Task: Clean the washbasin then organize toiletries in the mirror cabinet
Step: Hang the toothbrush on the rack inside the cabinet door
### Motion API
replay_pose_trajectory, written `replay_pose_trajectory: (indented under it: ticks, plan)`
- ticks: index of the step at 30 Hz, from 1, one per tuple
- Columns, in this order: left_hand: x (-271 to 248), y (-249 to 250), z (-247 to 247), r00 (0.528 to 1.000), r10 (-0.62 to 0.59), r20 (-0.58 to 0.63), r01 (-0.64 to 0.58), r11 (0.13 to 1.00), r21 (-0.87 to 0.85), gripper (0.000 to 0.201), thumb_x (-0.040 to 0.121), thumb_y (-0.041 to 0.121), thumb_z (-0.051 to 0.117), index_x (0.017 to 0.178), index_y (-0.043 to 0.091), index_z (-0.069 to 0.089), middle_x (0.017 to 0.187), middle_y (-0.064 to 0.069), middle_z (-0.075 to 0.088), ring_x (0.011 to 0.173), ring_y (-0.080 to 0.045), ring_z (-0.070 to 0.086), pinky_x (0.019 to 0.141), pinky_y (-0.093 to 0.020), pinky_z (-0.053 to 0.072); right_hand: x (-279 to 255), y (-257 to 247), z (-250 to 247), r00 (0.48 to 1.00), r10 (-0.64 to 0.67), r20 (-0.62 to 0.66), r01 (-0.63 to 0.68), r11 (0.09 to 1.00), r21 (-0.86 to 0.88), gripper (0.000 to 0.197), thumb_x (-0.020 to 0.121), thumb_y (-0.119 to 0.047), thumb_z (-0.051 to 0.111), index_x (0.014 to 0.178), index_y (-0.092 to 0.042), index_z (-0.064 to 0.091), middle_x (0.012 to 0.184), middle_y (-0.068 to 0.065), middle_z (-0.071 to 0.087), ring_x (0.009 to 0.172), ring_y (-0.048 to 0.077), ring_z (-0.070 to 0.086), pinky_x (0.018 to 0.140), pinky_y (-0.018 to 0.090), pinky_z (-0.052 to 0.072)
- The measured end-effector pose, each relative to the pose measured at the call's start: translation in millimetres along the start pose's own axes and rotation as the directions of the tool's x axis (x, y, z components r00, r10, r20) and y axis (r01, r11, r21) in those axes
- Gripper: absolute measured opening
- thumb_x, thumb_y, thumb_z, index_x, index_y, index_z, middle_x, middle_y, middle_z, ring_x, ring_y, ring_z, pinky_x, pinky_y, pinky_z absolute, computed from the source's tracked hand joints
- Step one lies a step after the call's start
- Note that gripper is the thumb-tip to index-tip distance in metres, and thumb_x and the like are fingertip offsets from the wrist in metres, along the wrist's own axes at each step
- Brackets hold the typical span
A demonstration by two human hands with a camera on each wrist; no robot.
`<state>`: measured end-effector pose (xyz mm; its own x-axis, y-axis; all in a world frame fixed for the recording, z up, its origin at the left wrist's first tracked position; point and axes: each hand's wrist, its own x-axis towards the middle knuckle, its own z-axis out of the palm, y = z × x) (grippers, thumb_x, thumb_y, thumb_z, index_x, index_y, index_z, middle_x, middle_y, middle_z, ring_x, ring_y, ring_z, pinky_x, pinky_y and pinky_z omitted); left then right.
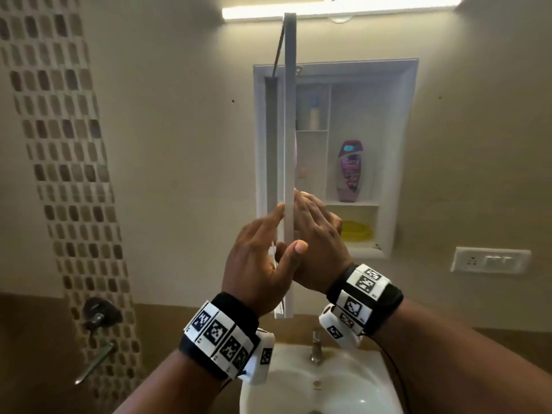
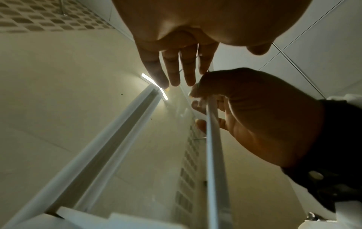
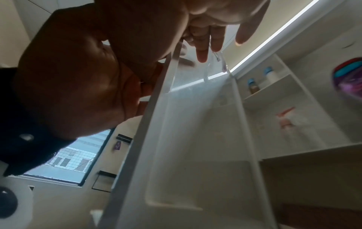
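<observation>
The white mirror cabinet (image 1: pixel 400 144) is set in the wall, and its door (image 1: pixel 289 115) stands open, edge-on to me. My left hand (image 1: pixel 268 243) holds the door's lower edge: straight fingers (image 2: pixel 180 66) lie on the mirror side and the thumb crosses the edge. My right hand (image 1: pixel 319 234) is on the door's inner side (image 3: pixel 176 139), fingers curled at the edge. A clear-handled toothbrush (image 3: pixel 220 60) sticks up from between its fingertips. On the shelves stand a purple body-wash bottle (image 1: pixel 349 171), a blue-capped bottle (image 1: pixel 314 115) and a yellow soap dish (image 1: pixel 357 230).
The white washbasin (image 1: pixel 358 383) with its tap (image 1: pixel 316 345) is directly below the door. A socket plate (image 1: pixel 490 259) is on the wall at right, and a wall tap (image 1: pixel 98 315) at left on the mosaic strip. A tube light (image 1: pixel 328 8) runs above.
</observation>
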<state>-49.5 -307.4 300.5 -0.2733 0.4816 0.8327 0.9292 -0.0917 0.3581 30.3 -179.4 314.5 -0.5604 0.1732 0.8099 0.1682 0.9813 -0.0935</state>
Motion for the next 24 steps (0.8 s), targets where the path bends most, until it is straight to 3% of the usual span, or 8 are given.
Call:
replay_pose_trajectory:
  ticks: [4, 7, 11, 13, 16, 18, 21, 24]
  plan:
    - [7, 4, 38, 0.995, 0.074, 0.060, -0.069, 0.994, -0.084, 0.082, 0.093, 0.078, 0.026, 0.156, 0.026, 0.037, 0.155, 0.003, 0.047, 0.141, -0.013, 0.045, 0.111, -0.040, 0.045, -17, 36, -15, 0.997, 0.077, 0.012, -0.078, 0.994, 0.079, 0.103, 0.078, -0.056, 0.053, 0.158, -0.010, 0.008, 0.157, 0.011, 0.035, 0.147, 0.027, 0.032, 0.114, 0.053, 0.035]
    - [13, 4, 66, 0.982, 0.138, 0.125, -0.129, 0.988, -0.080, 0.076, 0.095, 0.073, 0.029, 0.156, 0.029, 0.035, 0.160, 0.004, 0.041, 0.149, -0.010, 0.032, 0.118, -0.040, 0.037, -28, 65, -23, 0.990, 0.138, 0.020, -0.139, 0.988, 0.074, 0.107, 0.081, -0.051, 0.061, 0.158, -0.017, -0.004, 0.148, 0.012, 0.044, 0.135, 0.027, 0.044, 0.107, 0.053, 0.043]
    - [19, 1, 116, 0.952, 0.212, 0.221, -0.224, 0.974, 0.031, 0.070, 0.097, 0.062, 0.047, 0.157, 0.030, 0.031, 0.162, 0.007, 0.034, 0.148, 0.008, 0.007, 0.123, -0.019, 0.010, -45, 113, -31, 0.972, 0.200, -0.127, -0.199, 0.980, 0.017, 0.100, 0.085, -0.034, 0.073, 0.158, -0.006, 0.010, 0.139, 0.015, 0.052, 0.126, 0.021, 0.045, 0.104, 0.039, 0.042]
    - [20, -2, 142, 0.937, 0.228, 0.266, -0.249, 0.967, 0.048, 0.069, 0.098, 0.057, 0.053, 0.158, 0.033, 0.029, 0.163, 0.007, 0.033, 0.148, 0.008, 0.005, 0.121, -0.015, 0.005, -56, 141, -27, 0.960, 0.251, -0.125, -0.254, 0.967, -0.002, 0.093, 0.090, -0.039, 0.068, 0.158, -0.009, 0.011, 0.146, 0.014, 0.046, 0.136, 0.026, 0.040, 0.106, 0.050, 0.043]
    - [23, -12, 185, 0.919, 0.229, 0.320, -0.271, 0.958, 0.093, 0.071, 0.096, 0.057, 0.055, 0.158, 0.031, 0.032, 0.165, 0.007, 0.030, 0.155, -0.008, 0.016, 0.126, -0.035, 0.022, -71, 182, -12, 0.942, 0.326, -0.082, -0.326, 0.945, 0.007, 0.087, 0.095, -0.042, 0.060, 0.160, -0.019, 0.006, 0.151, 0.009, 0.041, 0.142, 0.029, 0.033, 0.107, 0.057, 0.038]
    - [24, -18, 212, 0.919, 0.161, 0.359, -0.232, 0.959, 0.162, 0.077, 0.094, 0.060, 0.053, 0.160, 0.030, 0.027, 0.169, 0.010, 0.019, 0.157, -0.011, 0.010, 0.124, -0.043, 0.028, -80, 204, -2, 0.924, 0.379, -0.048, -0.379, 0.925, 0.009, 0.084, 0.097, -0.043, 0.055, 0.159, -0.027, 0.001, 0.157, 0.004, 0.032, 0.147, 0.027, 0.024, 0.108, 0.062, 0.035]
    - [21, -24, 245, 0.916, 0.057, 0.397, -0.170, 0.951, 0.256, 0.081, 0.095, 0.064, 0.046, 0.162, 0.034, 0.014, 0.171, 0.011, 0.001, 0.158, -0.013, -0.003, 0.125, -0.047, 0.025, -87, 233, 13, 0.897, 0.441, -0.031, -0.442, 0.897, -0.023, 0.074, 0.101, -0.047, 0.042, 0.158, -0.035, -0.003, 0.166, -0.005, 0.011, 0.153, 0.026, 0.007, 0.109, 0.070, 0.028]
    - [18, -28, 270, 0.887, -0.048, 0.459, -0.124, 0.933, 0.338, 0.090, 0.093, 0.067, 0.046, 0.162, 0.035, -0.001, 0.170, 0.011, -0.014, 0.157, -0.016, -0.012, 0.127, -0.048, 0.015, -86, 259, 28, 0.884, 0.466, -0.043, -0.468, 0.879, -0.091, 0.066, 0.103, -0.048, 0.031, 0.156, -0.042, -0.009, 0.168, -0.008, -0.005, 0.154, 0.028, -0.006, 0.112, 0.067, 0.021]
